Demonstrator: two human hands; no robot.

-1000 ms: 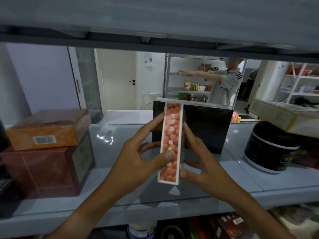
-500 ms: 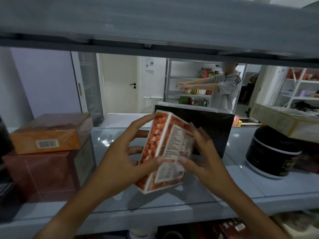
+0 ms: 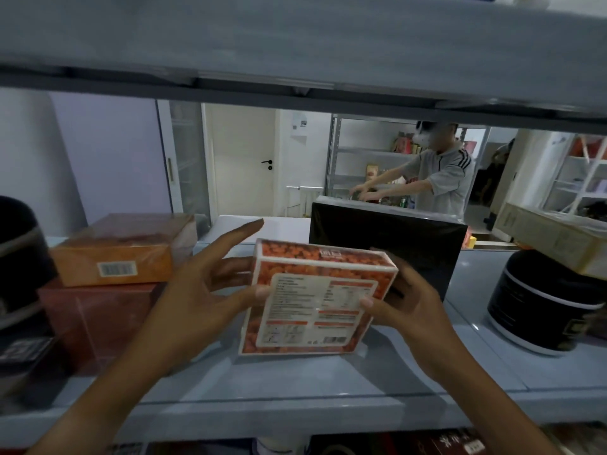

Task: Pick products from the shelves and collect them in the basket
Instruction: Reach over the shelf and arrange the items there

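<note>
From the head camera I see a grey shelf (image 3: 328,399) with another shelf board (image 3: 295,44) close above it, leaving a low opening. I take the black box (image 3: 387,244), standing upright at the middle back of the shelf, as my landmark. Left of the black box an orange box (image 3: 121,254) with a barcode label lies on top of a dark red box (image 3: 98,323), and a black round container (image 3: 19,257) stands at the far left edge. Right of the black box sits a black pot (image 3: 538,307) with a pale flat carton (image 3: 555,238) resting tilted on it. Behind the black box, across the room, a person in a grey shirt (image 3: 440,178) reaches into another rack.

Directly in front of the black box I hold the red box (image 3: 315,300) in the air above the shelf. Its printed back label faces me; the pack is covered with a pattern of small orange-red pieces and tilts slightly. My left hand (image 3: 197,300) touches the left edge with the thumb, the fingers spread wide and straight behind it. My right hand (image 3: 410,307) grips the right edge, thumb on the label, fingers curled behind.
</note>
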